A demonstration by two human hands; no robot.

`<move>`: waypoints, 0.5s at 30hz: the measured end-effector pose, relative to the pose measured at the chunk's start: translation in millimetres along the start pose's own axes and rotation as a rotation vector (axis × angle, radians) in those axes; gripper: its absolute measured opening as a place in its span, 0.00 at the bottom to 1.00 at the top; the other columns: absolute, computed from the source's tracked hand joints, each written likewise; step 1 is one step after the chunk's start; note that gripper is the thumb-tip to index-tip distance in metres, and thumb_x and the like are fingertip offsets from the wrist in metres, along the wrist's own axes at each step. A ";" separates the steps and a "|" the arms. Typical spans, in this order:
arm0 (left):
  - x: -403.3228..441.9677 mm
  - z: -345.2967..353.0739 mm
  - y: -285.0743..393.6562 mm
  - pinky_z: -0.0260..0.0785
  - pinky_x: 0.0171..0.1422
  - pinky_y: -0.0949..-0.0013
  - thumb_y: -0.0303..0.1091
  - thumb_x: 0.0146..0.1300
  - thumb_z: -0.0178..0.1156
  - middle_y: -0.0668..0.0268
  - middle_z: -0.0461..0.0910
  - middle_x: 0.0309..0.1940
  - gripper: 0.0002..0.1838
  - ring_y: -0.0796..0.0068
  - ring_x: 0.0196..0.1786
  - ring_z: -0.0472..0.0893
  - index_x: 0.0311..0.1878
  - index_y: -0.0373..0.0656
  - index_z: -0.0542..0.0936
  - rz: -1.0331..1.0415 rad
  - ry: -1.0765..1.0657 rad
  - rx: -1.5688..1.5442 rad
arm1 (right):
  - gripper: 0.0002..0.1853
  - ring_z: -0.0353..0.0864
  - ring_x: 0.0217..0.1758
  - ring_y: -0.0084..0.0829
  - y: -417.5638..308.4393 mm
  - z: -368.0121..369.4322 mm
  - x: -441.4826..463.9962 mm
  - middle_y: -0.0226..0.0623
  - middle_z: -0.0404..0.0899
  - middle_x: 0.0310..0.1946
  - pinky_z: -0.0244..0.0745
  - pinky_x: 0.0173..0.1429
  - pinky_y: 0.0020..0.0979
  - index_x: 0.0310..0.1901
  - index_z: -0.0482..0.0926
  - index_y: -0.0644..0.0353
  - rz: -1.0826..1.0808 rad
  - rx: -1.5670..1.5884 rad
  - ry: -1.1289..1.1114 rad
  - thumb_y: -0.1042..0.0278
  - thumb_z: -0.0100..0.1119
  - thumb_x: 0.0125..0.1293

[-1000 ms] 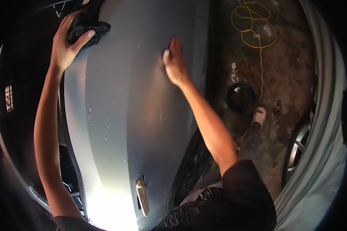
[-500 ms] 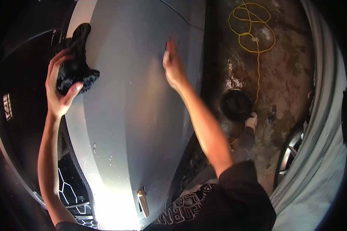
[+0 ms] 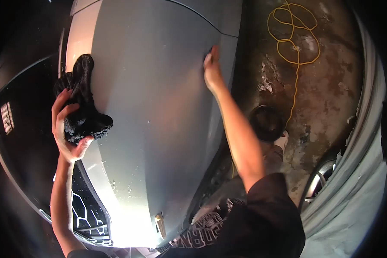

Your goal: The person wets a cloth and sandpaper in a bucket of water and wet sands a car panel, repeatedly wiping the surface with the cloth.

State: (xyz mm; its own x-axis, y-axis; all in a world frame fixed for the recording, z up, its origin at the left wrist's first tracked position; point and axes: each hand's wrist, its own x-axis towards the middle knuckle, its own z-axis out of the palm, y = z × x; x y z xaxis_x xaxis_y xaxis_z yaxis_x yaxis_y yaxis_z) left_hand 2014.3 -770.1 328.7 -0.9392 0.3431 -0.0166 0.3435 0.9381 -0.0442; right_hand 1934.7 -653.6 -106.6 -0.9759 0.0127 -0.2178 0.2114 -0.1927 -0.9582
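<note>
Black, textured cloth (image 3: pixel 84 105) sits bunched in my left hand (image 3: pixel 64 137), at the edge where the grey car panel (image 3: pixel 159 86) meets the dark glass (image 3: pixel 26 107). My left fingers are half curled over its far side, and the thumb is spread across from them, pinning the near end; one long lobe hangs out beyond my grip. With so much of it outside my fingers, the cloth could slide free or fold under itself, and any grit caught in its pile could scratch the paint.

My right hand (image 3: pixel 213 75) is out over the far side of the panel, fingers close together. It is blurred, and I cannot tell how far it is open or whether it has hold of anything. Reaching wide with both arms could cost me my balance and press me against the door handle (image 3: pixel 160 225).

A round black bucket (image 3: pixel 257 124) is on the stained floor (image 3: pixel 322 99), just beside my foot (image 3: pixel 282 140); a careless step could tip it. Its inside is too dark to say what it holds. The yellow cord (image 3: pixel 296 86) runs down close by and could catch my foot.
</note>
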 end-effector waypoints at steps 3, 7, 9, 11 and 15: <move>-1.9 0.8 -4.0 0.55 0.73 0.39 0.66 0.51 0.69 0.40 0.69 0.64 0.41 0.37 0.70 0.66 0.52 0.36 0.76 0.007 -0.010 -0.001 | 0.39 0.30 0.83 0.53 -80.2 -29.3 -198.9 0.52 0.30 0.80 0.31 0.82 0.55 0.78 0.35 0.66 0.125 -0.065 -0.289 0.44 0.29 0.79; -2.4 -0.5 -2.9 0.55 0.72 0.37 0.67 0.51 0.68 0.38 0.68 0.64 0.41 0.34 0.70 0.66 0.53 0.37 0.74 -0.004 -0.033 0.019 | 0.45 0.25 0.82 0.58 -80.9 -34.6 -259.5 0.53 0.26 0.80 0.25 0.80 0.61 0.77 0.31 0.65 0.094 -0.147 -0.520 0.37 0.28 0.76; -4.0 0.7 -4.6 0.55 0.72 0.36 0.67 0.52 0.67 0.38 0.68 0.64 0.41 0.34 0.69 0.66 0.54 0.38 0.74 -0.001 -0.028 0.015 | 0.39 0.29 0.83 0.51 -45.8 -32.5 -97.5 0.51 0.28 0.80 0.28 0.82 0.52 0.78 0.32 0.63 0.216 0.031 -0.431 0.45 0.27 0.79; -4.8 2.6 -1.8 0.55 0.72 0.35 0.68 0.52 0.66 0.39 0.68 0.64 0.41 0.34 0.69 0.66 0.54 0.38 0.74 0.007 -0.021 0.023 | 0.35 0.39 0.83 0.46 -17.9 -38.6 54.8 0.51 0.37 0.80 0.34 0.83 0.44 0.78 0.35 0.62 0.148 0.025 -0.296 0.49 0.28 0.81; 0.0 0.6 -1.2 0.55 0.72 0.34 0.67 0.53 0.66 0.39 0.68 0.64 0.41 0.34 0.69 0.66 0.55 0.39 0.73 -0.010 -0.012 0.032 | 0.36 0.36 0.82 0.50 -59.0 -38.8 11.4 0.54 0.35 0.79 0.33 0.82 0.50 0.77 0.34 0.65 0.277 0.136 -0.347 0.55 0.35 0.78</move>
State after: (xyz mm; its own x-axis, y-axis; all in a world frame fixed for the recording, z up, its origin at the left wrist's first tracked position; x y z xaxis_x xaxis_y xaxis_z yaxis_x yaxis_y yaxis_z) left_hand 2014.0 -771.2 328.2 -0.9426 0.3326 -0.0284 0.3338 0.9395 -0.0765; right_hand 1913.2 -604.0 -59.7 -0.8488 -0.3826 -0.3651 0.4806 -0.2701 -0.8343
